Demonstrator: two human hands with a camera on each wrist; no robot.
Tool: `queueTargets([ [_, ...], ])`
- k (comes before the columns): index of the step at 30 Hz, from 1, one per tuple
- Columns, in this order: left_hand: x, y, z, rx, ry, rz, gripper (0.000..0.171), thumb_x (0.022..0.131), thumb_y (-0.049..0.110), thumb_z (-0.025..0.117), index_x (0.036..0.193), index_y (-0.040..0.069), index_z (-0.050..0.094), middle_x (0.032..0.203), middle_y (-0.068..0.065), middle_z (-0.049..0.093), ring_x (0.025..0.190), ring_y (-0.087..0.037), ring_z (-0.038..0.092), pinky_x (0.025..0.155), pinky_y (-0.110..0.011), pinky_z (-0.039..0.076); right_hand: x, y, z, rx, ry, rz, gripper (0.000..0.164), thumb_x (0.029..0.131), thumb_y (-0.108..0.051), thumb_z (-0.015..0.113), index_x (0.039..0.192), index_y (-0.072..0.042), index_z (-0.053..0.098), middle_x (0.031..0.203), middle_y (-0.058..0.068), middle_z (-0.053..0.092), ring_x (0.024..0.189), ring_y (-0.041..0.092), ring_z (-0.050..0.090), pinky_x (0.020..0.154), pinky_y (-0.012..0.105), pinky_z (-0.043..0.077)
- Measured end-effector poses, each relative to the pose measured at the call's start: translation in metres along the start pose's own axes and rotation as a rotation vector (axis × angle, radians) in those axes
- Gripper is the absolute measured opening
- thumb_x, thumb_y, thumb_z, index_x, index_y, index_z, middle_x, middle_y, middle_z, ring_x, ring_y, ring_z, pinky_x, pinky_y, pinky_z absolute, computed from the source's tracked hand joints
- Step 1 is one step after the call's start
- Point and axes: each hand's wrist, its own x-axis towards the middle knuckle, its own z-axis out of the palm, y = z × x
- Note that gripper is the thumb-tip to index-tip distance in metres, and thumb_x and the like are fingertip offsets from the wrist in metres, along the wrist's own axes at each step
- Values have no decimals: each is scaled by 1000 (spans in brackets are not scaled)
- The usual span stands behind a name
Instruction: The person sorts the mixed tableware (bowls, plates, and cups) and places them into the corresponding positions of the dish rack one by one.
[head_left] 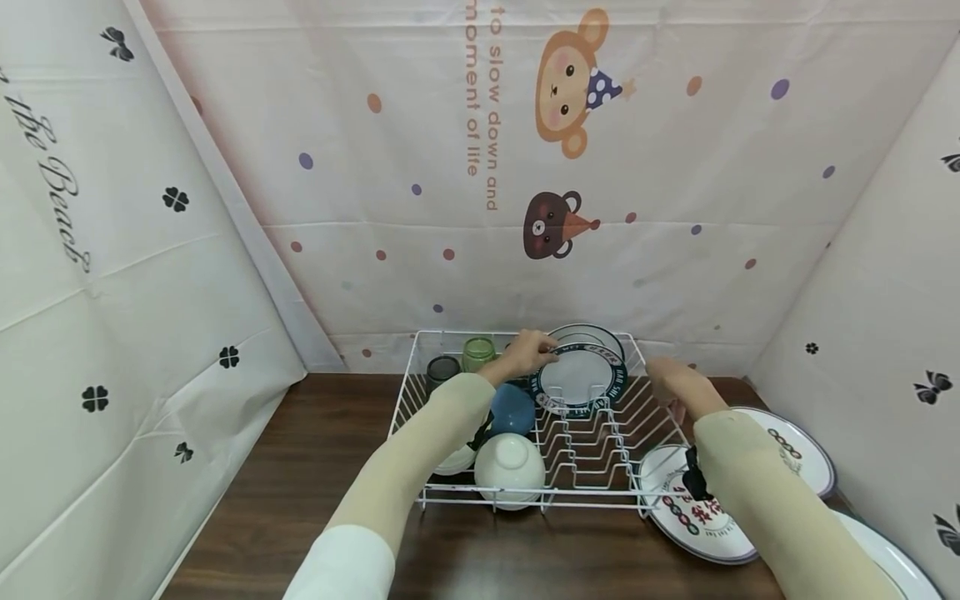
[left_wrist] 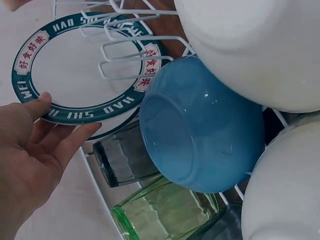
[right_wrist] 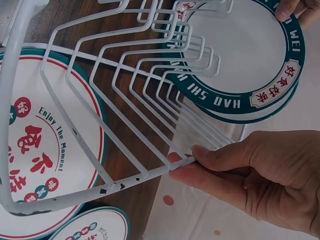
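A white plate with a dark green lettered rim [head_left: 581,377] [left_wrist: 65,62] [right_wrist: 240,55] stands upright in a white wire dish rack [head_left: 600,492] [right_wrist: 125,180], with a second plate behind it. My left hand [head_left: 542,350] [left_wrist: 67,116] pinches this plate's rim, thumb on the face and fingers behind. My right hand [head_left: 662,377] [right_wrist: 184,166] grips the wire rim on the rack's right side. Beside the plate, upside down in the rack, are a blue bowl [head_left: 513,408] [left_wrist: 200,130] and white bowls [head_left: 510,468] [left_wrist: 260,45].
A grey glass [head_left: 442,368] [left_wrist: 125,160] and a green glass [head_left: 478,352] [left_wrist: 165,215] sit at the rack's back left. Patterned plates [head_left: 693,517] [right_wrist: 40,145] lie on the brown table [head_left: 300,467] to the right, one partly under the rack. Printed cloth walls surround it all.
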Motion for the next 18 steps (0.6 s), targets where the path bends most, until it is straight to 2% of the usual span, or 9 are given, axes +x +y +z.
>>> queueTargets([
  [4,-3,-4,-6,-24,-14,16,31,103,16,63,131,7,70,130,-13,71,118,-27,70,98,-37,58,3,-2,-1,10,-4,2,16,91,18,56,107,19,56,92,30,64,65,28,73,59,32,63],
  [7,-6,-8,-16,-87,-26,18,41,101,18,65,139,3,62,123,-16,74,113,-28,72,94,-35,60,4,-2,0,14,-2,-6,18,92,18,56,109,20,55,92,31,64,64,28,73,59,32,63],
  [10,-12,-17,-31,-186,-2,-7,51,100,16,67,146,-1,53,117,-22,74,105,-33,74,86,-36,62,6,-3,0,11,3,-12,19,91,18,56,110,20,55,91,30,64,64,29,73,58,32,63],
  [12,-17,-26,-43,-221,41,-28,50,100,11,66,146,-4,52,116,-25,74,102,-36,75,83,-37,63,6,-4,0,5,5,-10,17,90,18,57,107,19,56,91,30,64,63,28,73,58,32,63],
  [14,-23,-38,-57,-211,86,-55,46,100,6,64,143,-5,54,114,-26,74,100,-38,75,81,-37,64,7,-5,1,5,11,-6,18,90,18,58,107,19,56,91,30,64,63,28,73,58,32,63],
  [15,-27,-44,-65,-176,99,-75,45,100,6,64,142,-5,55,114,-25,74,101,-37,75,83,-37,63,8,-5,2,4,15,-7,16,90,18,58,106,19,57,90,30,64,62,28,72,58,32,63],
  [18,-42,-64,-90,-103,88,-127,41,100,5,61,140,-6,57,119,-26,73,109,-36,72,89,-39,61,8,-6,3,14,23,-11,18,89,18,58,107,20,56,89,30,63,62,28,72,57,32,63],
])
